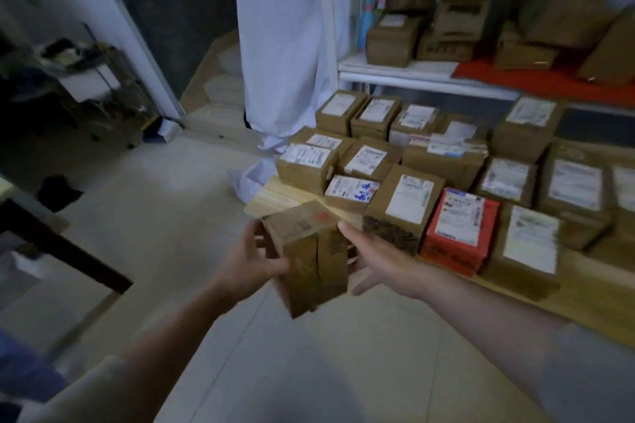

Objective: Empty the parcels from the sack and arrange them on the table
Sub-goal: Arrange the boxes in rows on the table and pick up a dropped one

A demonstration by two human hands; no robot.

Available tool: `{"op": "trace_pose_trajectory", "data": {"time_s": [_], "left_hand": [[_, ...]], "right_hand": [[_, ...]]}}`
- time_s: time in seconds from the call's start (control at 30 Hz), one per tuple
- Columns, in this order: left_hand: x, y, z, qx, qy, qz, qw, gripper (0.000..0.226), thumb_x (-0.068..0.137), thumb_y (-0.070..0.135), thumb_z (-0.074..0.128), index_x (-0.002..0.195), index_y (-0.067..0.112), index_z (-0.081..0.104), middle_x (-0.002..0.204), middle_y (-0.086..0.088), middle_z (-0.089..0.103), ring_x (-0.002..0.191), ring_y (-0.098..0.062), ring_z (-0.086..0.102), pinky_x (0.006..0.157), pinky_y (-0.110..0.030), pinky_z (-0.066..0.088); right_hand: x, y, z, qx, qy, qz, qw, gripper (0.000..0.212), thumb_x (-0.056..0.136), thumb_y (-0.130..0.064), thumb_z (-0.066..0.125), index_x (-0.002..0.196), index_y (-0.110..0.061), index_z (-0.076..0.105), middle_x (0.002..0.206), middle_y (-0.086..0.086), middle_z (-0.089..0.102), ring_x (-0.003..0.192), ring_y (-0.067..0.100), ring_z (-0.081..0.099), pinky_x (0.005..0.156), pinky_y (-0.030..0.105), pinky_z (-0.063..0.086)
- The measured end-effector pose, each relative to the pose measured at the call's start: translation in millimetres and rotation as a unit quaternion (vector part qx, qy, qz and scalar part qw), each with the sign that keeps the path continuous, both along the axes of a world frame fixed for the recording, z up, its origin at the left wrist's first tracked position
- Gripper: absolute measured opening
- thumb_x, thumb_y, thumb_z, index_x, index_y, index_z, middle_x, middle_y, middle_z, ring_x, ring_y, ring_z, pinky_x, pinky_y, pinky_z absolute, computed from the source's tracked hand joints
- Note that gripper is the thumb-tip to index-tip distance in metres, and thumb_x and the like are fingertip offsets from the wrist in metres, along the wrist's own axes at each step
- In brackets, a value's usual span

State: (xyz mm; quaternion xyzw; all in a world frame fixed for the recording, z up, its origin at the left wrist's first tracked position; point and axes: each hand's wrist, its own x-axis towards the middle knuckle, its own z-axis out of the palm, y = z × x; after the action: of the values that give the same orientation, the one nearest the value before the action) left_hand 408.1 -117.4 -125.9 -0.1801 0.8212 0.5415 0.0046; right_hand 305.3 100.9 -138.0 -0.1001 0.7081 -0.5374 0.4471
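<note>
While both hands press its sides, left hand (252, 259), right hand (381, 259), fingers spread, the taped cardboard box (309, 257) tilts.

Rows of parcels (405, 161) lie on the tabletop (275, 197), filling it from its front edge back. Behind the tabletop a shelf (395, 74) carries more boxes (391, 38). Before the tabletop's left corner, both hands (309, 261) hold one parcel (309, 251) between them above the floor (165, 223).
</note>
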Motion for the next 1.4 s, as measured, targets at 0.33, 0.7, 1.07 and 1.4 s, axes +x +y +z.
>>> {"op": "trace_pose_trajectory", "data": {"time_s": [0.33, 0.7, 1.07, 1.4], "left_hand": [[-51, 120, 75, -0.503, 0.323, -0.242, 0.764, 0.093, 0.067, 0.037, 0.087, 0.142, 0.024, 0.033, 0.155, -0.015, 0.029, 0.148, -0.032, 0.023, 0.112, -0.056, 0.037], [-100, 211, 32, -0.210, 0.126, -0.171, 0.954, 0.059, 0.097, 0.015, 0.056, 0.151, 0.016, 0.033, 0.159, 0.002, 0.025, 0.146, -0.020, 0.027, 0.114, -0.031, 0.034], [-163, 245, -25, -0.227, -0.038, -0.284, 0.931, 0.053, 0.090, 0.024, 0.066, 0.139, 0.013, 0.050, 0.147, -0.008, 0.038, 0.133, -0.024, 0.042, 0.107, -0.030, 0.040], [-199, 271, -42, -0.233, -0.070, -0.331, 0.912, 0.047, 0.092, 0.029, 0.064, 0.136, 0.019, 0.053, 0.146, -0.004, 0.042, 0.133, -0.023, 0.040, 0.109, -0.034, 0.037]], "right_hand": [[-24, 116, 83, -0.187, -0.148, -0.170, 0.956, 0.052, 0.079, -0.054, 0.070, 0.119, -0.022, 0.068, 0.131, 0.018, 0.064, 0.121, 0.036, 0.061, 0.098, 0.050, 0.048], [-7, 223, 54, -0.171, -0.065, -0.397, 0.899, 0.023, 0.091, -0.026, 0.063, 0.113, -0.019, 0.066, 0.112, 0.007, 0.070, 0.101, 0.028, 0.064, 0.092, 0.052, 0.052], [-3, 311, 16, 0.008, -0.096, -0.629, 0.772, 0.010, 0.090, -0.030, 0.058, 0.091, -0.020, 0.057, 0.096, 0.011, 0.062, 0.088, 0.030, 0.060, 0.086, 0.047, 0.052], [-41, 329, -27, 0.121, -0.085, -0.585, 0.798, 0.014, 0.098, -0.008, 0.054, 0.108, -0.001, 0.062, 0.104, 0.016, 0.062, 0.095, 0.035, 0.056, 0.084, 0.054, 0.052]]}}
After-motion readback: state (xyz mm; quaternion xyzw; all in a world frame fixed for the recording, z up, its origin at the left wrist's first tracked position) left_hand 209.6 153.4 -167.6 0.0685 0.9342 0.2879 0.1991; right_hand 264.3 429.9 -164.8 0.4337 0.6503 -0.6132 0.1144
